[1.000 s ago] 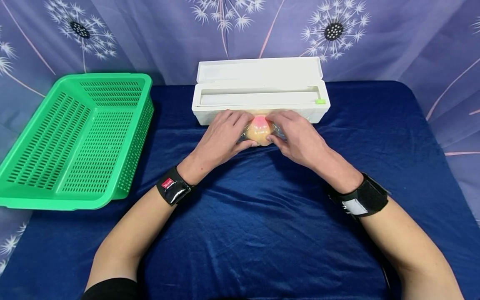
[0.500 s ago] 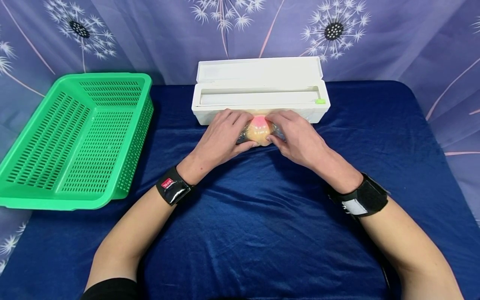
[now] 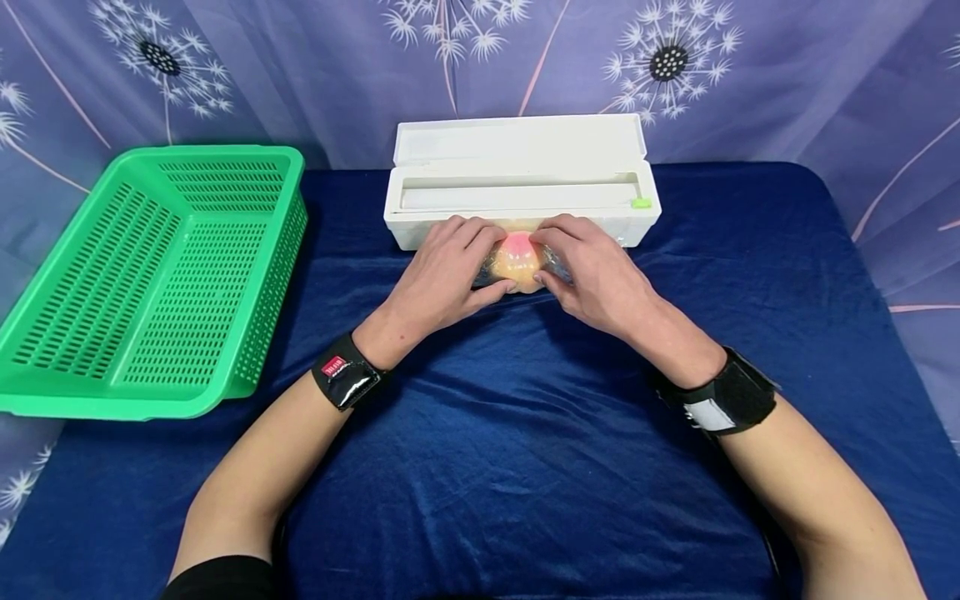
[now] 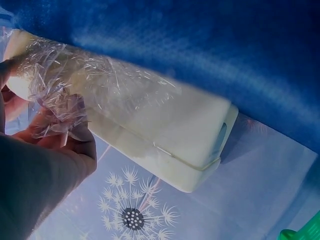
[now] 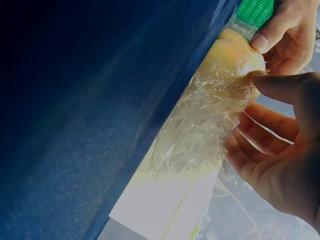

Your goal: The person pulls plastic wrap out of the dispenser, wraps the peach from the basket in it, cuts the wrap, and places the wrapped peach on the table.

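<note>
Fingers of left hand and right hand pinch fruit from both sides, clear film bunched around it, near white box. Probably firm, light, bruisable; film slippery; best cupped at flanks.

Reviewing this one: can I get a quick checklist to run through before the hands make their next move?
1. Left hand holding the fruit: ok.
2. Right hand holding its other side: ok.
3. Clear film smoothed flat: not ok, it is crumpled and bunched.
4. Film covering the fruit's underside: cannot tell, hidden.
5. White box's lid closed: not ok, it stands open.
6. Green basket apart from the hands: ok.
</note>
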### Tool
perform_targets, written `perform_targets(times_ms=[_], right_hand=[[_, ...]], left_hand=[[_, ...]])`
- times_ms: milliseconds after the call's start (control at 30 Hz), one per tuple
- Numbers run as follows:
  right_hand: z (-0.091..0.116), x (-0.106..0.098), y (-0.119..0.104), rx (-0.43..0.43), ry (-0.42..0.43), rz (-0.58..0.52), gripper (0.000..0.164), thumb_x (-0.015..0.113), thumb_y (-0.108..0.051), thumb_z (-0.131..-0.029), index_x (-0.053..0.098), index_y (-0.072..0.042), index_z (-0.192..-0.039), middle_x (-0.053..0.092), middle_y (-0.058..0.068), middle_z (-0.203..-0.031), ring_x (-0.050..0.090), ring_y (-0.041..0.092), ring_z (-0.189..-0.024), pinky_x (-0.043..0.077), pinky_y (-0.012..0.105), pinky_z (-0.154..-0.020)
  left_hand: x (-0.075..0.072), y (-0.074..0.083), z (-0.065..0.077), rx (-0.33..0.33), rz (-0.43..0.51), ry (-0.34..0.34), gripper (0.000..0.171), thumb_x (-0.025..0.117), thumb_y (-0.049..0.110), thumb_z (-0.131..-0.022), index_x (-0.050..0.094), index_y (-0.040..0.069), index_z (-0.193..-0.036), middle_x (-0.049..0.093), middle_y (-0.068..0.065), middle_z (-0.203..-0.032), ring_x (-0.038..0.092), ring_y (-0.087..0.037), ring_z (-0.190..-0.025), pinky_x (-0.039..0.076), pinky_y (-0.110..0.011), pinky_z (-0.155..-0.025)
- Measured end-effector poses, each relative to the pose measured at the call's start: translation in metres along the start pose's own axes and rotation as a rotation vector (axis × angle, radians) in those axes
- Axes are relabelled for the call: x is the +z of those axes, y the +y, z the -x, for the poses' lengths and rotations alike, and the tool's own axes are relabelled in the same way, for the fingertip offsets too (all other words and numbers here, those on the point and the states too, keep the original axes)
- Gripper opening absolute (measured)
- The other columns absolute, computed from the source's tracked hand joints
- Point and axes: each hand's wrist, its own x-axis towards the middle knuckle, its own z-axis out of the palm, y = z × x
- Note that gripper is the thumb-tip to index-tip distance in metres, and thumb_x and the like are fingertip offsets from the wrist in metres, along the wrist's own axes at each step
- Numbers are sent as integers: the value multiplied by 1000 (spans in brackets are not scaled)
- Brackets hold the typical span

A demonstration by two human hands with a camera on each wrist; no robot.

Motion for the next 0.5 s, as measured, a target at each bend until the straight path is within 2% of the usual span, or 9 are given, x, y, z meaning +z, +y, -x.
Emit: perform_targets(times_ms=[200, 500], right_hand=[[1, 0, 1, -5, 15, -3, 34, 80, -4, -92, 68, 4, -122, 69, 19, -123, 63, 39, -116, 50, 52, -102], [3, -2, 2, -32, -7, 22, 38, 82, -3, -89, 67, 3, -123, 66, 20, -128, 61, 40, -120, 48, 51, -106]], left_hand=[[0, 0, 0, -16, 25, 0, 60, 79, 46, -95, 60, 8, -137, 65, -9, -132, 59, -29, -121, 45, -46, -103], [0, 0, 1, 21, -13, 2, 53, 75, 47, -99, 60, 11, -135, 59, -12, -130, 58, -33, -115, 45, -50, -99]])
